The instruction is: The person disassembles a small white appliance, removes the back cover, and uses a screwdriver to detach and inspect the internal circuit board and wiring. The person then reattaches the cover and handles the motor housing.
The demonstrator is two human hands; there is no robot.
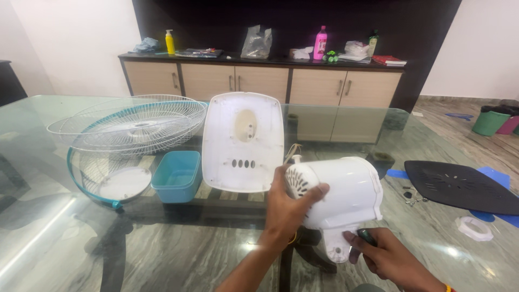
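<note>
Holding a small dark tool point(367, 237), the right hand point(392, 259) sat under the white fan motor point(338, 192) at the near edge of the glass desk point(65, 238). The left hand point(286, 208) gripped the motor's vented end. Farther back stood a white cover plate point(243, 141), a blue tub point(177, 176) and wire fan guards point(130, 121). A black grille point(459, 186) lay near the right edge.
</note>
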